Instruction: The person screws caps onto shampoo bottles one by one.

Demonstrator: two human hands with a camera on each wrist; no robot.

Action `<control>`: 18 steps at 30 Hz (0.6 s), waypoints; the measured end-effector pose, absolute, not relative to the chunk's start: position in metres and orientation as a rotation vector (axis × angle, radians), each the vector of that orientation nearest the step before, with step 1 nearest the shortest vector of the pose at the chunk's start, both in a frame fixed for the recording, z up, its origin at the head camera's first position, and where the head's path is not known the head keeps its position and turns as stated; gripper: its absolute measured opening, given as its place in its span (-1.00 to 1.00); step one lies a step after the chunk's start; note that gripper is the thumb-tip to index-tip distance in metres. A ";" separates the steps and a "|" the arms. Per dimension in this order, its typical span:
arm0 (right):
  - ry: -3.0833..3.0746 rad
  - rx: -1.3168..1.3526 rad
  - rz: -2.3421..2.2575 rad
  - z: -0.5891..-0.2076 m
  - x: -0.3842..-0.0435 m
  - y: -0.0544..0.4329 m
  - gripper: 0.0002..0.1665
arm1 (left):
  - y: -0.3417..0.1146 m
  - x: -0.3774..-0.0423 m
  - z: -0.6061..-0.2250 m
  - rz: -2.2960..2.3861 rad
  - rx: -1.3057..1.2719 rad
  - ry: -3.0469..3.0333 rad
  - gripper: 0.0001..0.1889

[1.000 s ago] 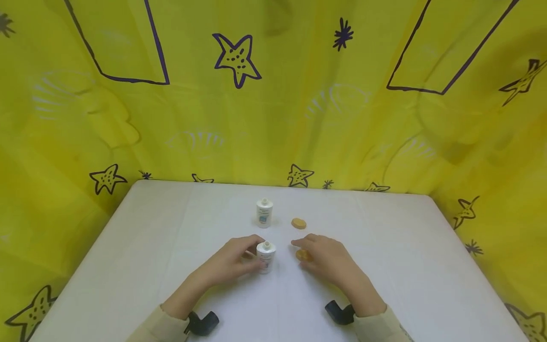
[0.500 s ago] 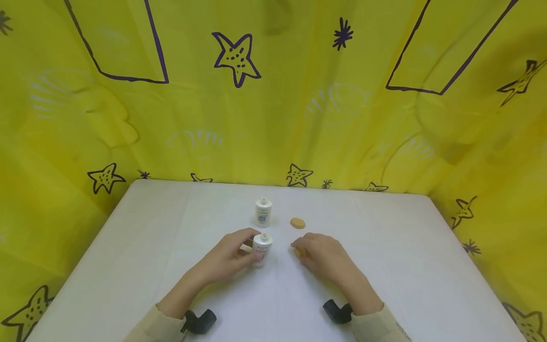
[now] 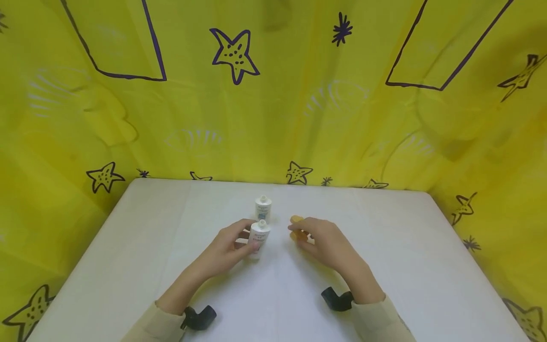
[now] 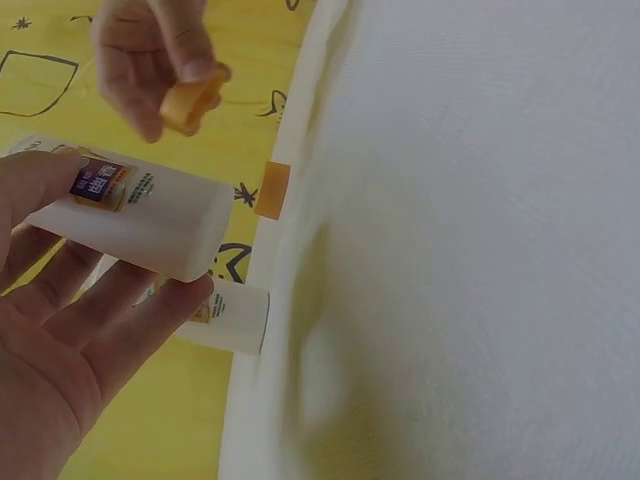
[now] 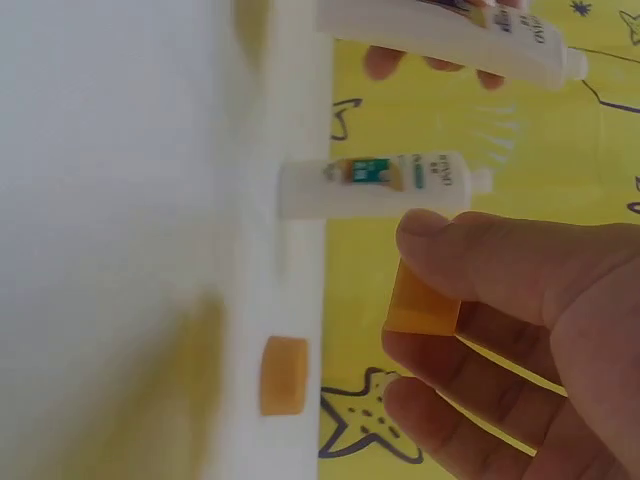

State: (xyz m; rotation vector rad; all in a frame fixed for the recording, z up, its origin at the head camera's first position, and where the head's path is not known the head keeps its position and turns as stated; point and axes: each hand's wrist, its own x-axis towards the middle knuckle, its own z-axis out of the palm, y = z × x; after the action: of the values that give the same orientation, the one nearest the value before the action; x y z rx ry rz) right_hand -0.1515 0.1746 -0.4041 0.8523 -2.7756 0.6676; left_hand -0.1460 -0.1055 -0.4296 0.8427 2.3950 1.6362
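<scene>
The held bottle (image 4: 170, 220) and cap (image 5: 424, 303) look smooth plastic, the backdrop (image 3: 273, 109) cloth.

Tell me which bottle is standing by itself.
The teal-labelled bottle, farther back, stands upright untouched; the purple-labelled bottle is tilted and gripped by the left hand.

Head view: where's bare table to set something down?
Free: white tabletop left of the left hand, right of the right hand, and nearer, between the black wrist devices. Crowded: centre, with the held bottle, standing bottle, held cap and loose cap.

Front bottle label (image 4: 102, 183), rear bottle label (image 5: 370, 172), illegible
</scene>
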 end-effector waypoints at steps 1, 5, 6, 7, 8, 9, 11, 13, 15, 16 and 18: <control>-2.768 0.858 0.700 -0.401 -0.152 0.173 -0.60 | -0.105 -0.146 -0.429 1.649 0.837 2.386 -0.53; -2.748 0.852 0.830 -0.389 -0.156 0.165 -0.60 | -0.104 -0.145 -0.428 1.678 0.811 2.363 -0.52; -2.737 0.855 0.866 -0.387 -0.157 0.163 -0.60 | -0.105 -0.145 -0.428 1.680 0.806 2.368 -0.53; -2.723 0.857 0.899 -0.386 -0.157 0.162 -0.61 | -0.105 -0.145 -0.428 1.687 0.801 2.370 -0.54; -2.707 0.863 0.930 -0.386 -0.157 0.161 -0.61 | -0.105 -0.145 -0.428 1.690 0.798 2.376 -0.54; -2.686 0.872 0.965 -0.386 -0.157 0.161 -0.61 | -0.105 -0.145 -0.428 1.695 0.800 2.380 -0.56; -2.652 0.886 1.026 -0.387 -0.156 0.162 -0.62 | -0.104 -0.146 -0.428 1.698 0.810 2.400 -0.58; -2.617 0.900 1.080 -0.389 -0.155 0.165 -0.62 | -0.104 -0.147 -0.428 1.698 0.825 2.425 -0.60; -2.579 0.913 1.125 -0.389 -0.154 0.168 -0.63 | -0.104 -0.147 -0.427 1.699 0.838 2.449 -0.61; -2.560 0.919 1.141 -0.389 -0.154 0.170 -0.63 | -0.104 -0.147 -0.427 1.698 0.842 2.463 -0.61; -2.513 0.936 1.171 -0.387 -0.155 0.171 -0.64 | -0.103 -0.147 -0.427 1.703 0.858 2.476 -0.62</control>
State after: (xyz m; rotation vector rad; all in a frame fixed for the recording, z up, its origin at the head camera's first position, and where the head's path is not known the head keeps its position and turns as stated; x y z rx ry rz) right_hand -0.1545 0.1713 -0.3871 0.9357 -2.5127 1.1709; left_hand -0.1474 -0.1034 -0.4271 0.8581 2.4758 1.7025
